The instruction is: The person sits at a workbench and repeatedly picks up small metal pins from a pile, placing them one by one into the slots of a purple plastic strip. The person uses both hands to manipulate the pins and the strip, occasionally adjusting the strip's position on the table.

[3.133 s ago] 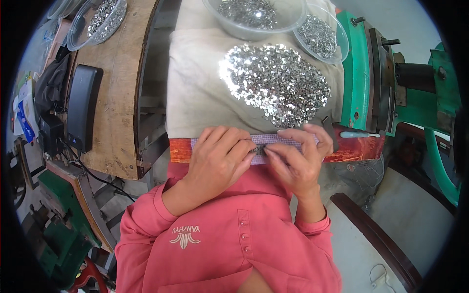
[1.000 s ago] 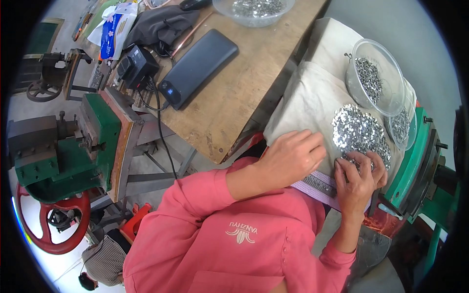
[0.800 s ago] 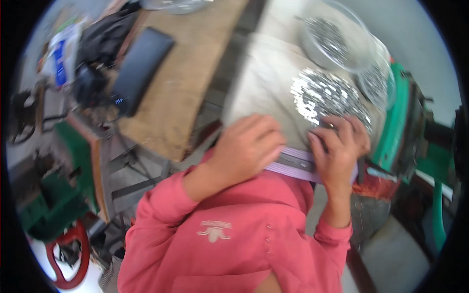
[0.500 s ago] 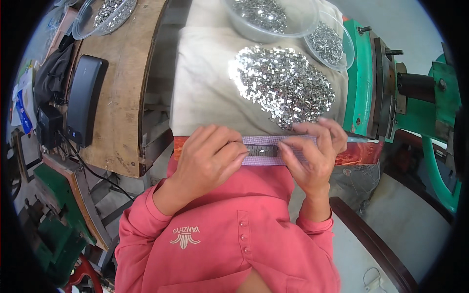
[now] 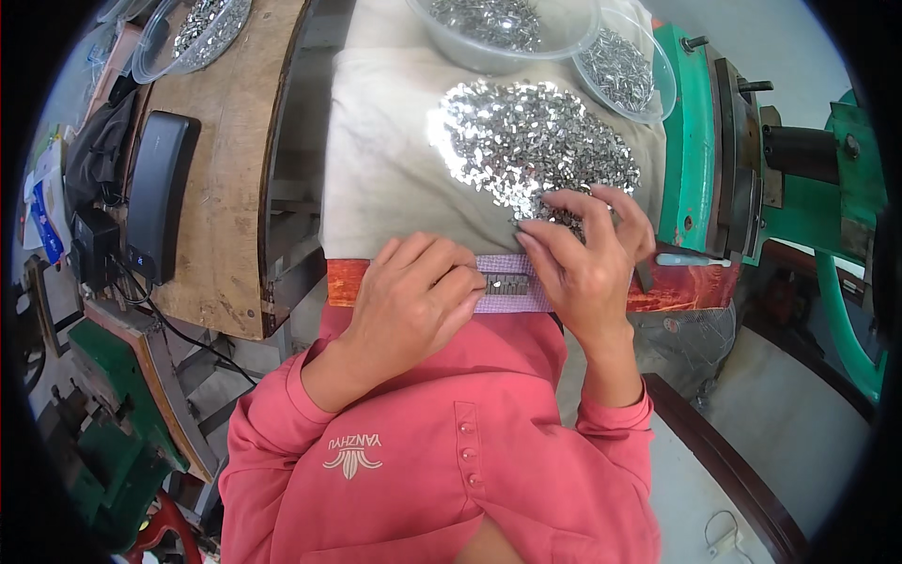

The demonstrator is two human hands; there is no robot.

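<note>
Nearest lay the person's pink button-placket shirt [image 5: 423, 442], its sleeves reaching up to both hands. Past its hem, a dark slotted metal strip [image 5: 507, 285] sat on purple checked cloth [image 5: 512, 304]; clock directions here run from that strip. At nine o'clock the left hand [image 5: 409, 293] bent its fingers close together over the strip's end (whether they pinched anything could not be told). At three o'clock the right hand [image 5: 590, 268] kept thumb and index finger apart, fingertips at the near edge of a heap of small silvery metal pieces [image 5: 531, 141]. Under the checked cloth ran a red marbled board [image 5: 691, 287], with a pale blue stick-like tool [image 5: 684, 259] near its right end.

The heap spread at twelve to one on a creased cream cloth [image 5: 381, 179]. Beyond it, at twelve, stood a large clear plastic tub [image 5: 460, 56] of metal pieces, with a smaller clear tub [image 5: 665, 89] at one. A green machine [image 5: 681, 141] rose at two.

A worn wooden table [image 5: 225, 179] stood toward ten, bearing a black power bank [image 5: 162, 202] and, farther off, a clear container [image 5: 146, 61] of silvery bits. At eight were a dark green machine [image 5: 117, 395] and a red handwheel [image 5: 164, 526].
</note>
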